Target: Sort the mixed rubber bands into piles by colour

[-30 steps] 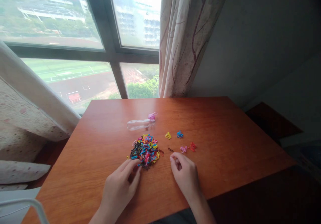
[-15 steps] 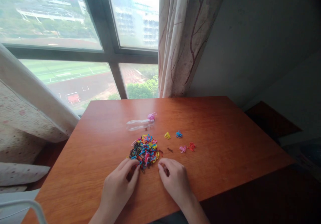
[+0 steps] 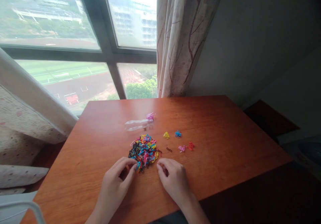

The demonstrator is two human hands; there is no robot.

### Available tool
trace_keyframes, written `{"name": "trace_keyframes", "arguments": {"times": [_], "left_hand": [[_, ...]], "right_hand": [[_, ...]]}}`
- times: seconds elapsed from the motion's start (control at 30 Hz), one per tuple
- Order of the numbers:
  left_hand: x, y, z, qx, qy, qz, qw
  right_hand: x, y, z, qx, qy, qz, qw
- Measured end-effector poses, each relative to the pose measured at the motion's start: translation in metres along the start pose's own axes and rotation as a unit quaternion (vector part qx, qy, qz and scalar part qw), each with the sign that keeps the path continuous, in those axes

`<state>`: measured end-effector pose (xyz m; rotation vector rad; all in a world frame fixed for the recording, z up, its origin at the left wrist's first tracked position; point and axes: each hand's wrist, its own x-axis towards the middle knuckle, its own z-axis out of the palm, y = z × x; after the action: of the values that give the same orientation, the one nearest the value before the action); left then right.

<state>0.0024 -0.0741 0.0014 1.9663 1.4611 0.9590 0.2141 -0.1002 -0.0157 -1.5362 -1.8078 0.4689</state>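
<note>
While both hands are over the near side of the wooden table (image 3: 220, 127), a heap of small coloured elastic bands (image 3: 144, 150) lies between and just beyond them, black, blue, yellow, pink and red loops tangled together. The left hand (image 3: 115, 175) is at the heap's near left edge, its fingers curved and the tips of thumb and forefinger drawn close together beside a blue band (image 3: 138, 164); whether they have hold of it, I cannot tell. The right hand (image 3: 175, 177) rests just right of the heap, apart from it, with fingers curled and thumb and forefinger almost meeting; whether anything is pinched there is too small to tell.

Beyond the right hand, a single dark band (image 3: 169, 149) lies alone on the wood, to the right of the heap. Farther right are four small clusters, each of one colour: a yellow cluster (image 3: 166, 135) and a blue cluster (image 3: 178, 133) at the back, a pink cluster (image 3: 182, 148) and a red cluster (image 3: 191, 146) nearer, these last two side by side. Behind the heap, a clear plastic bottle (image 3: 136, 125) lies on its side, with a pink cap (image 3: 150, 116) at its right end.
</note>
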Motion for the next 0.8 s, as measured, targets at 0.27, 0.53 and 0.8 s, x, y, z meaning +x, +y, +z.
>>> {"name": "trace_keyframes", "arguments": {"times": [0.27,0.53,0.8], "left_hand": [[0.021,0.025,0.002,0.023,-0.038,0.042,0.998],[0.11,0.093,0.049,0.154,-0.179,0.11,0.965],[0.15,0.088,0.104,0.197,-0.282,0.089,0.935]], "right_hand": [[0.0,-0.002,-0.002,-0.017,-0.011,-0.003,1.0],[0.0,0.003,0.001,-0.009,-0.011,0.012,1.0],[0.001,0.004,0.002,0.022,0.017,-0.004,1.0]]}}
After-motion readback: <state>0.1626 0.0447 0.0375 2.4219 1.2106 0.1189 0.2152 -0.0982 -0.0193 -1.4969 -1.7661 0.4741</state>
